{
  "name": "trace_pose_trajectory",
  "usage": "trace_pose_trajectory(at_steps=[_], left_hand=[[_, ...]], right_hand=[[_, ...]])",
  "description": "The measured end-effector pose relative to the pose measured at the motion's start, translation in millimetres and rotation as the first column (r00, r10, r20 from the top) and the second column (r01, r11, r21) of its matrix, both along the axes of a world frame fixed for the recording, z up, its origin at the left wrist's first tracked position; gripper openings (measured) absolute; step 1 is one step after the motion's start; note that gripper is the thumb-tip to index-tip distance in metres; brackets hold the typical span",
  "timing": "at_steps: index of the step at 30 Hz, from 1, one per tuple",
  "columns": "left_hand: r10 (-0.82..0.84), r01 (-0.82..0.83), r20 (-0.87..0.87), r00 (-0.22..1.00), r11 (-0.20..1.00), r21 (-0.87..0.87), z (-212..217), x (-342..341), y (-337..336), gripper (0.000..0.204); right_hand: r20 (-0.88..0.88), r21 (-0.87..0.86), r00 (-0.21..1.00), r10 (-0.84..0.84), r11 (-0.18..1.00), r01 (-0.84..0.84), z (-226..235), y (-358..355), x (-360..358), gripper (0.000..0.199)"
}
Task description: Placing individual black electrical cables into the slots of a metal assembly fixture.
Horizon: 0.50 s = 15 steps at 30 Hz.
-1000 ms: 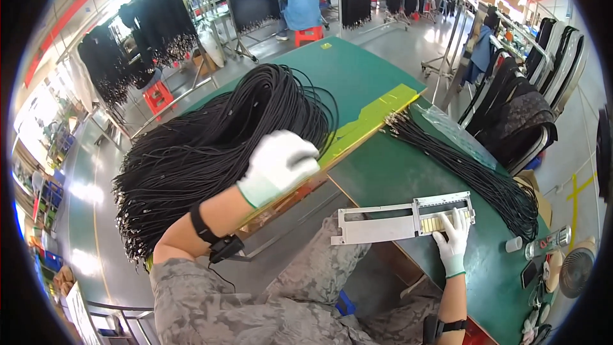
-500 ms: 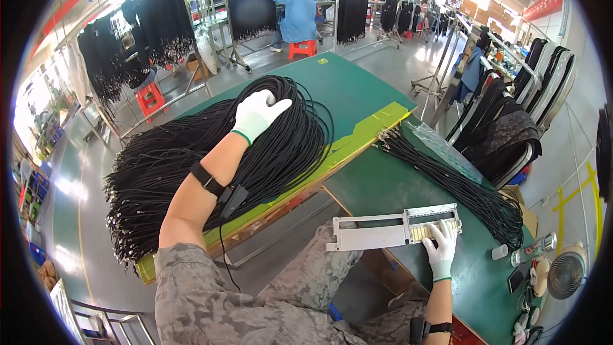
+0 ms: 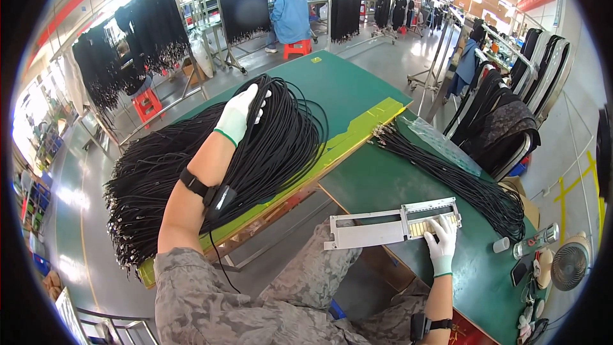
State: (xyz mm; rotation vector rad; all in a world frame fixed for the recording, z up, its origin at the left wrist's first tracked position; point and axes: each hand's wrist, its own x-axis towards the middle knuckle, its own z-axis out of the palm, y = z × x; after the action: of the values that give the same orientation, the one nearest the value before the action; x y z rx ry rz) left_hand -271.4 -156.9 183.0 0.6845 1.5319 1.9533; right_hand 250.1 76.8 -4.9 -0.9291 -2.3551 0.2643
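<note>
A large heap of black cables (image 3: 281, 134) with metal-tipped ends lies across the left green table. My left hand (image 3: 241, 116), in a white glove with a green cuff, is at the heap's looped end, its fingers curled around some cables. My right hand (image 3: 442, 243), gloved alike, rests on the right part of a long pale metal fixture (image 3: 367, 236). Its fingers stretch over a row of yellowish slots there, thumb apart. The fixture juts past the edge of the right table over my leg.
A smaller bundle of black cables (image 3: 447, 172) lies on the right table (image 3: 364, 176) beside a clear plastic bag (image 3: 444, 144). A glass jar (image 3: 535, 241), a phone (image 3: 519, 273) and a small fan (image 3: 568, 267) stand at right. Beyond, a person in blue (image 3: 292, 16) sits near hanging cable racks (image 3: 246, 13).
My left hand has turned onto its side and shifted slightly left, its fingers now closing around cables instead of lying on top. My right hand stays on the fixture.
</note>
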Motion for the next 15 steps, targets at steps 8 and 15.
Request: trace_pose_trajectory(at_steps=[8,15], left_hand=[[-0.116,0.124,0.062,0.991,0.982,-0.145,18.1,1.7,-1.0,0.04],[-0.17,0.17,0.004,0.985,0.985,-0.021,-0.4,-14.7,7.4,0.03]], right_hand=[[-0.012,0.009,1.0,0.002,1.0,-0.002,-0.7,-0.7,-0.2,0.04],[-0.051,0.016,0.999,0.016,1.0,-0.016,-3.5,1.5,-0.5,0.039]])
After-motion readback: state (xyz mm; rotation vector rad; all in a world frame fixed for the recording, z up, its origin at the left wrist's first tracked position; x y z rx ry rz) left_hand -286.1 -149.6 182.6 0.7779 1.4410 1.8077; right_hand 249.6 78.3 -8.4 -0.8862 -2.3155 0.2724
